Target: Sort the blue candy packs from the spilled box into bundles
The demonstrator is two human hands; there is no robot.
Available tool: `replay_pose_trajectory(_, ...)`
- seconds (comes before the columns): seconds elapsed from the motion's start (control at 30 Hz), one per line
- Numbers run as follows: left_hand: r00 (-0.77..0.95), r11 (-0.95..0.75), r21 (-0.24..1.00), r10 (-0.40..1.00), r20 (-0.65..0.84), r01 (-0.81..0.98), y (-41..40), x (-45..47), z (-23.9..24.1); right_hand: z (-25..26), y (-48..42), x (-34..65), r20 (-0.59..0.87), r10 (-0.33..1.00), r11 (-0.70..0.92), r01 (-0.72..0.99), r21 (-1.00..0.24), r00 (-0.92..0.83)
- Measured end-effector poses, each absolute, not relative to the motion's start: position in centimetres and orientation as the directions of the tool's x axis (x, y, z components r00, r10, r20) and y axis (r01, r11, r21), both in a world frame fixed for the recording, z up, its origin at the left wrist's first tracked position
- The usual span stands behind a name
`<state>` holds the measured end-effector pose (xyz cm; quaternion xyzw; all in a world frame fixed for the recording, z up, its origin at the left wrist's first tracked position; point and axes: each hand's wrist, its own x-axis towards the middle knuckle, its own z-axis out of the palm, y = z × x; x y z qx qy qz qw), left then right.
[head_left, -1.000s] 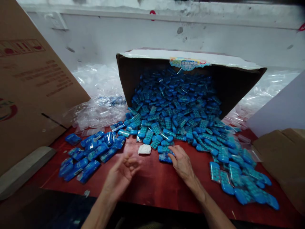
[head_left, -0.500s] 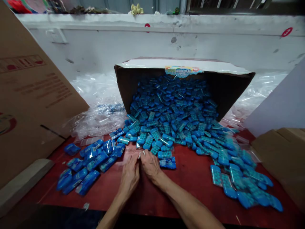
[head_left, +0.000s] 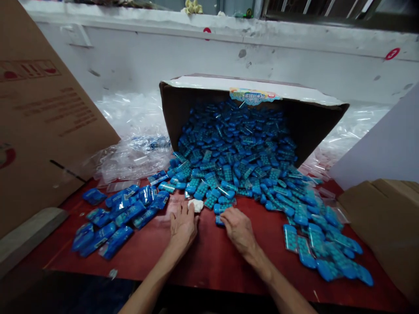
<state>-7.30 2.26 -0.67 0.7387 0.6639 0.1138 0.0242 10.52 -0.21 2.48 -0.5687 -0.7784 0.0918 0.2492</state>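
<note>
The left hand point(head_left: 183, 224) lies palm down over the red tabletop point(head_left: 209, 266), its fingers extended and a little apart. Its fingertips are right beside a small white wad point(head_left: 197, 206); whether they press on it cannot be told. The right hand point(head_left: 240, 229) is bent inward, thumb and fingers drawn close together at the edge of a blue packet point(head_left: 219, 221), which is mostly hidden beneath it. How firmly the fingers have hold of the packet cannot be told.

Just beyond that packet begins a large pile of blue-capped containers point(head_left: 235, 152) filled with turquoise beads, spilling toward the near side out of a tipped box point(head_left: 203, 83) with a white upper edge. More bead containers point(head_left: 324, 248) spread across the right side of the tabletop. On the left lies a group of blue packets point(head_left: 124, 209), well apart from the right hand. Clear plastic bags point(head_left: 131, 161) sit farther back, between the tipped box and a large brown carton point(head_left: 49, 109) at far left.
</note>
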Motion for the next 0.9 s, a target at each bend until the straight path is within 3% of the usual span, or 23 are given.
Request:
replay_pose_trajectory(0.13,0.096,-0.165,0.262,0.962,0.257,0.951,0.9,-5.6,0.0,1.0,-0.9,13.2,0.243,0.963,0.201,0.908,-0.368,-0.115)
replay_pose_trajectory(0.3,0.354,-0.407,0.345,0.912,0.208,0.846,-1.5,-3.4,-1.1,-0.5,-2.2,12.3,0.226,0.962,0.223,0.914,-0.340,-0.151)
replay_pose_trajectory(0.43,0.344,-0.385,0.410,0.923,0.172,0.827,-2.3,-3.0,-2.1,-0.6,-2.7,11.7,0.229,0.959,0.240,0.907,-0.345,-0.166)
replay_pose_trajectory(0.5,0.286,-0.352,0.515,0.936,0.206,0.782,-2.5,-3.1,-1.9,-0.4,-2.7,11.8,0.239,0.956,0.245,0.908,-0.340,-0.168)
replay_pose_trajectory(0.6,0.056,-0.185,0.785,0.980,0.188,0.591,-2.7,-3.0,-0.6,0.6,-2.7,12.1,0.287,0.949,0.230,0.912,-0.340,-0.133)
replay_pose_trajectory(0.7,-0.134,0.159,0.967,0.982,-0.133,0.201,-2.7,-2.4,1.0,1.8,-3.1,12.1,0.373,0.925,0.228,0.896,-0.381,-0.077)
replay_pose_trajectory(0.8,0.033,0.403,0.904,0.915,-0.402,-0.142,-2.5,-1.5,1.8,2.5,-3.6,11.8,0.434,0.898,0.298,0.821,-0.487,-0.068)
replay_pose_trajectory(0.9,0.157,0.430,0.843,0.903,-0.400,-0.324,-2.4,-1.0,1.9,2.5,-3.5,11.4,0.393,0.920,0.296,0.647,-0.703,0.005)
